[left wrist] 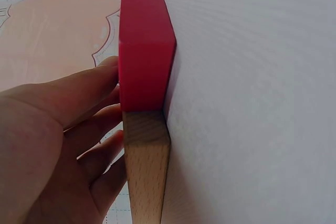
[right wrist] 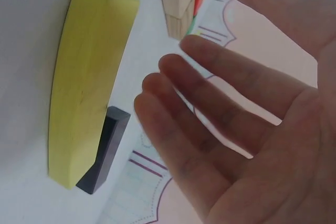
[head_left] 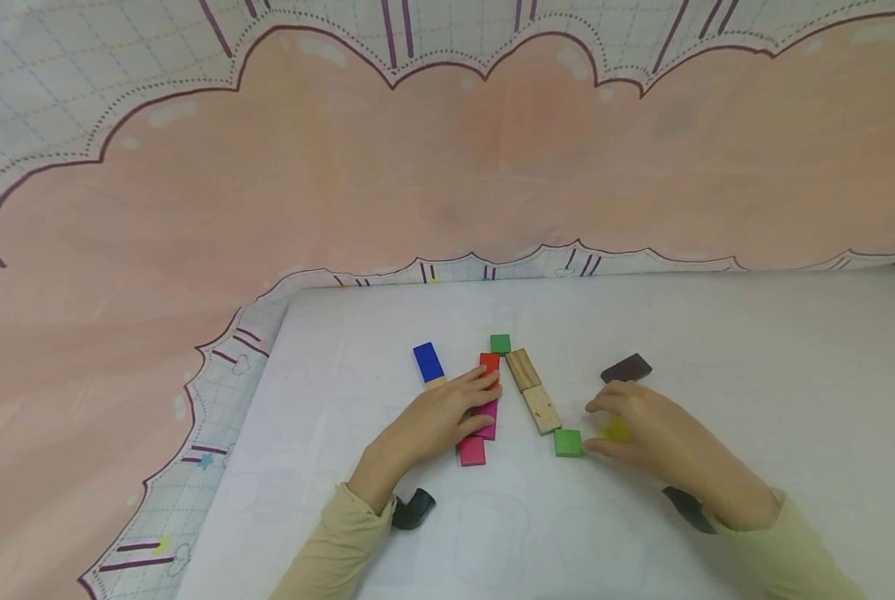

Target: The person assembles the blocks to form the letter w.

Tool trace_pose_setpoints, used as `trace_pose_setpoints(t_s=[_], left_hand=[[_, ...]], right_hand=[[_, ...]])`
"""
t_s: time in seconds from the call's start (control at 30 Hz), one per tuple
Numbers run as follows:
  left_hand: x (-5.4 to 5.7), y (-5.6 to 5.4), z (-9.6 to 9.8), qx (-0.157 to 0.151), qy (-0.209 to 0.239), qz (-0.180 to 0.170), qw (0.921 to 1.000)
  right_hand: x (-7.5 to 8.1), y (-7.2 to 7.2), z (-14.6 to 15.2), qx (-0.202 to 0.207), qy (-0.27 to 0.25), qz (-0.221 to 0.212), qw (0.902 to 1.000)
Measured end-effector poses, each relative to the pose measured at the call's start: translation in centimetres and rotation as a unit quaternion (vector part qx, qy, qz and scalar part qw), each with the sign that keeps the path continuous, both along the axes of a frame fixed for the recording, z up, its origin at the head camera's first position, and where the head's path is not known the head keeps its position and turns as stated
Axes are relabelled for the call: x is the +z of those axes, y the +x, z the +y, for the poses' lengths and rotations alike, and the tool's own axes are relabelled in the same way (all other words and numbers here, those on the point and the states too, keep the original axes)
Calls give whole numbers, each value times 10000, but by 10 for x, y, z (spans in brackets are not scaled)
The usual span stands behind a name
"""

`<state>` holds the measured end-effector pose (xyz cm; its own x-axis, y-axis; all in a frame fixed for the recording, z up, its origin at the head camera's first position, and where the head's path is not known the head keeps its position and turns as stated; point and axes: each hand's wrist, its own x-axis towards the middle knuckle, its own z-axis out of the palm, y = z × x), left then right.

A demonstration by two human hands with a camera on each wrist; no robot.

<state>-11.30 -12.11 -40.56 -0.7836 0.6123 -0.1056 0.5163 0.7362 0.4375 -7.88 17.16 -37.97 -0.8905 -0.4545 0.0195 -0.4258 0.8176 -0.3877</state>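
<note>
My left hand lies over a line of blocks, its fingertips across the red block and thumb at the magenta block. Nearest me in that line is a pinkish-red block, large in the left wrist view beside a plain wooden block. Over a long yellow block hovers my right hand, fingers apart and gripping nothing. Its thumb tip is near a green block. Two wooden blocks slant from there up toward another green block.
A dark brown block lies beyond my right hand. A blue block stands left of the line, with a plain wooden end below it, partly behind my left hand. The white tabletop meets a patterned cloth at its far edge.
</note>
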Motion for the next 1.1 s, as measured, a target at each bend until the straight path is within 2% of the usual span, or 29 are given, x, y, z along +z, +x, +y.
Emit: trace_pose_setpoints(t_s=[0.13, 0.27, 0.47, 0.63, 1.1], left_hand=[[0, 0, -1, 14, 13, -16, 10000], [0, 0, -1, 16, 6, 0, 10000], [-1, 0, -1, 2, -17, 29, 10000], [-1, -1, 0, 9, -13, 21, 10000], [-1, -1, 0, 27, -8, -3, 10000]], right_hand=[[-1, -1, 4, -75, 102, 109, 9999], [-2, -2, 8, -311, 201, 32, 9993], [-4, -2, 14, -511, 150, 104, 9985], [-5, -3, 17, -695, 280, -57, 9972], [-10, -1, 22, -833, 292, -207, 9959]])
